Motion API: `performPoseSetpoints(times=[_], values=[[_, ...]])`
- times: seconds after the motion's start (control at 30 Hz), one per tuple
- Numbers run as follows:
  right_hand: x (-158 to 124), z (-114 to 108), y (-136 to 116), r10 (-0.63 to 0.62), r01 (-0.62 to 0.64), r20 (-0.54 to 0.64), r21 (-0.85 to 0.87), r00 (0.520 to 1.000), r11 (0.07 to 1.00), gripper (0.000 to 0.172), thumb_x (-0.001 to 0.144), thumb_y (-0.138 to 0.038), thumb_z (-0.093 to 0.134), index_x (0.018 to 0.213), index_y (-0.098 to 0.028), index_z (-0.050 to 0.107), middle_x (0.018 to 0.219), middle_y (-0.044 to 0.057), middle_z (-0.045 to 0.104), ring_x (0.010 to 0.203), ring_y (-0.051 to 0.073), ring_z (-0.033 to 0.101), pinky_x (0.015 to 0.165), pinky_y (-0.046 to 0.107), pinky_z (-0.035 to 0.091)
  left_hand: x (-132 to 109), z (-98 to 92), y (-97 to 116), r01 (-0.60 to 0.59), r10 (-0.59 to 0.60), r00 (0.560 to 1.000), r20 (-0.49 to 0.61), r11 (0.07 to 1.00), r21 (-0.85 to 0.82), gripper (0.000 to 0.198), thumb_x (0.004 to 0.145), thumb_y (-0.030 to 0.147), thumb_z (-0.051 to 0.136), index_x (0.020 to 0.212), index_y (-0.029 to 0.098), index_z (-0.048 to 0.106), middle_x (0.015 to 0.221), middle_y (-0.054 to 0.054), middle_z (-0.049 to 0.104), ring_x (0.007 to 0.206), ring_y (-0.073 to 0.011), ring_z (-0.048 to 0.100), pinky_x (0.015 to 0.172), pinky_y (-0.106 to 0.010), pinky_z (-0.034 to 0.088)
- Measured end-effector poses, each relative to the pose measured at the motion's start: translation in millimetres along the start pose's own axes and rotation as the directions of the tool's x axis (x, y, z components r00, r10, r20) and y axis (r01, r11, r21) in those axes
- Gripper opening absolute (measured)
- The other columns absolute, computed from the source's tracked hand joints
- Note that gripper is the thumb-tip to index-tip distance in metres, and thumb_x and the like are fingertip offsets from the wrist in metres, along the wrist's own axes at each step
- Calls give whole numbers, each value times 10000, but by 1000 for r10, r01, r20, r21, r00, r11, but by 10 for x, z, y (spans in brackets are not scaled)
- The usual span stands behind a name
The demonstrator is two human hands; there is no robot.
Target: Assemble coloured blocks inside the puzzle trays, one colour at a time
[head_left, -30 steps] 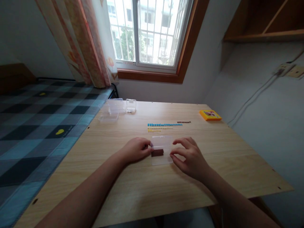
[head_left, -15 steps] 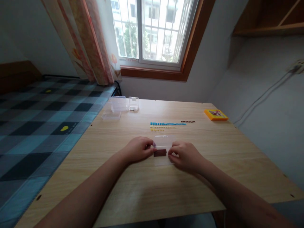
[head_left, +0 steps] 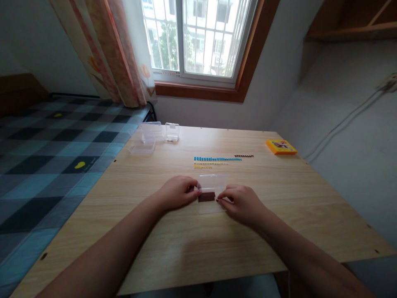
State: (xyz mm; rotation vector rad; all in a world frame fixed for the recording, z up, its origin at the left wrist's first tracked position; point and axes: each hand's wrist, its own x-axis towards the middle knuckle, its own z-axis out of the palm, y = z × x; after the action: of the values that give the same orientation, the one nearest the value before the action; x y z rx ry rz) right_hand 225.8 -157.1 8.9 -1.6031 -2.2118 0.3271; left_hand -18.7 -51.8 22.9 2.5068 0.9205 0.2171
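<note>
A clear plastic case (head_left: pixel 212 181) lies opened out on the table between my hands. Inside its near half are dark brown bricks (head_left: pixel 206 197), packed into a block at the left. My left hand (head_left: pixel 180 192) grips the case's left edge between thumb and fingers. At the right, my right hand (head_left: pixel 240 203) pinches a tiny brown brick (head_left: pixel 217 200) between thumb and forefinger, just beside the block. Beyond the case lie rows of small blue bricks (head_left: pixel 217 159), yellow bricks (head_left: pixel 201 167) and pale bricks (head_left: pixel 214 163), with a short brown row (head_left: pixel 244 156) behind them.
Clear plastic boxes (head_left: pixel 151 134) stand at the table's far left, with a smaller clear box (head_left: pixel 172 132) beside them. A yellow-orange box (head_left: pixel 281 147) lies at the far right. To the left is a bed with a checked cover (head_left: pixel 62 165).
My right hand has moved slightly left toward the brown block, and a small brown brick now shows at its fingertips. The whole view has shifted a little.
</note>
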Motion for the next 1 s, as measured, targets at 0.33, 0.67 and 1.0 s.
performPoseSetpoints(times=[0.33, 0.67, 1.0], values=[[41, 2, -59, 45, -44, 9, -72, 999, 996, 151, 910, -286, 658, 833, -250, 784, 849, 14, 747, 795, 190, 668, 701, 298, 428, -3, 15, -10, -2, 2, 1000, -7, 1000, -11, 243, 908, 377, 586, 900, 218, 770, 810, -26, 720, 727, -172, 603, 636, -279, 364], [24, -3, -15, 19, -19, -29, 3, 999, 1000, 210, 898, -206, 629, 972, -286, 808, 896, 7, 764, 798, 179, 679, 702, 287, 432, -7, 19, -2, -11, 11, 1000, -26, 1000, 3, 222, 906, 360, 598, 854, 214, 757, 785, -18, 715, 686, -164, 588, 625, -282, 349], [59, 0, -67, 37, -35, 13, -107, 999, 994, 164, 910, -263, 645, 891, -282, 807, 836, 8, 761, 765, 185, 669, 669, 294, 406, 3, 9, 15, 2, -2, 1000, -8, 1000, 0, 238, 910, 372, 591, 908, 222, 776, 814, -31, 727, 732, -181, 609, 648, -283, 368]])
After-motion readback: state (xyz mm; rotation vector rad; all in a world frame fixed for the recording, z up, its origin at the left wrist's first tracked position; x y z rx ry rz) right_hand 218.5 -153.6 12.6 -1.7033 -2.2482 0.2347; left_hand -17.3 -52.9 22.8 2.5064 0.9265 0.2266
